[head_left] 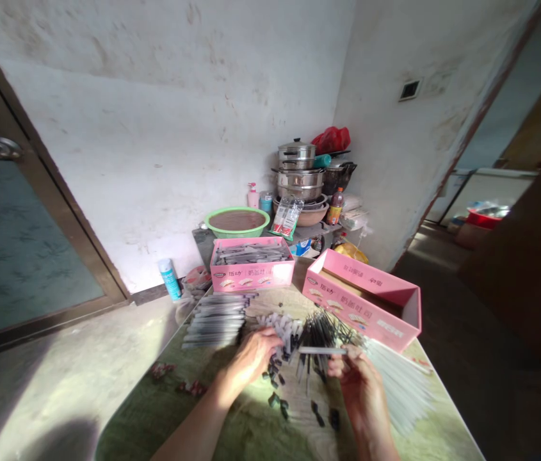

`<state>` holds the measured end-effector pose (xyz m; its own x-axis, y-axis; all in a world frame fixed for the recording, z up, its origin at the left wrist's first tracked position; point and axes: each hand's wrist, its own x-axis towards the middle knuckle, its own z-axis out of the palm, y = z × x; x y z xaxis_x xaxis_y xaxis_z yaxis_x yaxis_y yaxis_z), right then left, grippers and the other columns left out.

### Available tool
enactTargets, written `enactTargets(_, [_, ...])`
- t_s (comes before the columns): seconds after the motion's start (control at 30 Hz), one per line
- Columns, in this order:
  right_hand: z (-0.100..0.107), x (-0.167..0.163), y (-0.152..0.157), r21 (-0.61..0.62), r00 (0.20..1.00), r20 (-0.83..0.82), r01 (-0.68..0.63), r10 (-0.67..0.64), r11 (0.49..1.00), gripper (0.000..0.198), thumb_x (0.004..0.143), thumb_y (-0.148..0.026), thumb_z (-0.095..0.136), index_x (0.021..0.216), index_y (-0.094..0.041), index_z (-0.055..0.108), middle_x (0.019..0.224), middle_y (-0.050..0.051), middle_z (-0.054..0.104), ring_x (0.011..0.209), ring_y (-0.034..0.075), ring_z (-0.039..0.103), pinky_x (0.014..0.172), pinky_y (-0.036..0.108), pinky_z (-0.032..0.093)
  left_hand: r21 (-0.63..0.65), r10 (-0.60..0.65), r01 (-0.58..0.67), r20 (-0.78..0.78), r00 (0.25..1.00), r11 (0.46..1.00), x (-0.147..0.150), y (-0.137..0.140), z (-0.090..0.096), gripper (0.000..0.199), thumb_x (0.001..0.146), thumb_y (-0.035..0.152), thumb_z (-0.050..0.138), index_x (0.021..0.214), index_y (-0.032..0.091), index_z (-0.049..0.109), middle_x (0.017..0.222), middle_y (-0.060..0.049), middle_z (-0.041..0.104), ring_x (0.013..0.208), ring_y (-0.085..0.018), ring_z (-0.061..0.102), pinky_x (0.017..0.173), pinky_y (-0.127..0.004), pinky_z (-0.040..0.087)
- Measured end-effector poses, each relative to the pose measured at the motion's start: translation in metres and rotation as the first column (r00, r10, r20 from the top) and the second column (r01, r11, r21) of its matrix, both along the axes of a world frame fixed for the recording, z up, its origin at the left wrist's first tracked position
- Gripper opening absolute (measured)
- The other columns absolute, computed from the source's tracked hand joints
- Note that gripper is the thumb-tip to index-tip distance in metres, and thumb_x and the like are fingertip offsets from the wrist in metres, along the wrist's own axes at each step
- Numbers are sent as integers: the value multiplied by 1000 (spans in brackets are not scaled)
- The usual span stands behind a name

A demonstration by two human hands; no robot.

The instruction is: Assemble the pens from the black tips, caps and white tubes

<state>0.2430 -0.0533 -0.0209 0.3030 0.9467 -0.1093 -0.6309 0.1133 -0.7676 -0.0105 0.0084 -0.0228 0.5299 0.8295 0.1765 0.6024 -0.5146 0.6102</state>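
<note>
In my right hand (357,371) is a slim whitish pen barrel (321,350), pinched near one end and lying almost level. My left hand (257,351) reaches into a heap of short white plastic pieces (282,325), fingers curled together at its edge; what they hold, if anything, is hidden. Beside the heap lies a loose bundle of thin dark pen refills (318,330). Small black caps (274,400) are scattered near my hands. Clear, empty-looking tubes (397,378) fan out to the right, and a row of grey-white pens (215,320) lies on the left.
A pink box (251,276) full of pens stands at the table's (155,416) back edge; another pink box (361,307) sits to its right. Behind are a green basin (212,225), stacked steel pots (299,182) and a bottle (335,208). A blue spray can (169,280) stands left, on the floor.
</note>
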Motion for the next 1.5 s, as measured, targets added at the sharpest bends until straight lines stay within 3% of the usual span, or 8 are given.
enactTargets(0.3, [4, 3, 0, -15, 999, -21, 24, -24, 1000, 32, 60, -33, 96, 80, -18, 76, 70, 10, 78, 55, 21, 72, 52, 30, 62, -19, 40, -41, -47, 998, 999, 0, -2, 9, 22, 87, 11, 53, 88, 20, 73, 103, -9, 70, 96, -22, 67, 91, -32, 52])
enactTargets(0.43, [4, 3, 1, -21, 998, -11, 65, -66, 998, 29, 64, -32, 94, 81, -18, 75, 71, 9, 78, 55, 21, 72, 49, 31, 62, -14, 75, -74, 53, 996, 997, 1, -5, 16, 19, 88, 16, 57, 96, 21, 73, 99, -7, 73, 96, -25, 67, 93, -35, 52])
enactTargets(0.7, [6, -3, 1, -9, 989, 82, 127, -126, 992, 32, 63, -37, 95, 78, -18, 74, 70, 8, 79, 55, 23, 74, 51, 33, 62, -169, 102, -54, 291, 951, 984, 4, -1, 10, 19, 86, 25, 65, 98, 18, 78, 95, -9, 75, 87, -25, 68, 85, -36, 55])
enactTargets(0.9, [8, -1, 0, -17, 984, 114, 137, -134, 990, 33, 62, -37, 94, 77, -16, 74, 68, 11, 78, 52, 23, 72, 49, 32, 61, -129, 129, -102, 220, 967, 986, -8, 6, 12, 18, 82, 22, 64, 88, 20, 82, 90, -10, 75, 82, -25, 68, 81, -37, 54])
enactTargets(1.1, [7, -3, 0, -20, 986, 111, 124, -121, 992, 32, 61, -34, 94, 76, -15, 73, 69, 11, 78, 52, 24, 73, 49, 32, 61, -73, 64, -54, 151, 986, 996, -5, 1, 9, 19, 83, 24, 65, 88, 20, 83, 96, -11, 75, 84, -25, 68, 82, -37, 53])
enactTargets(1.33, [2, -5, 2, -20, 991, 131, 42, -39, 999, 32, 66, -37, 94, 81, -16, 76, 71, 10, 79, 57, 24, 75, 53, 33, 62, -4, 90, -91, -141, 986, 996, 8, -7, 8, 13, 82, 29, 71, 83, 19, 79, 89, -8, 73, 79, -23, 67, 76, -33, 51])
enactTargets(1.43, [5, -7, 1, -26, 991, 125, 54, -50, 998, 32, 64, -38, 95, 79, -17, 75, 69, 10, 78, 55, 24, 74, 51, 33, 62, 6, 89, -89, -116, 989, 996, 13, -9, 7, 9, 80, 21, 68, 79, 18, 76, 87, -7, 73, 77, -21, 66, 74, -31, 50])
enactTargets(1.5, [6, -8, 0, -26, 991, 115, 68, -65, 997, 32, 63, -38, 94, 78, -18, 76, 68, 9, 78, 53, 24, 73, 50, 33, 61, -30, 130, -130, -11, 991, 991, 16, -9, 6, 7, 77, 18, 68, 75, 17, 74, 78, -5, 72, 71, -20, 65, 70, -30, 49])
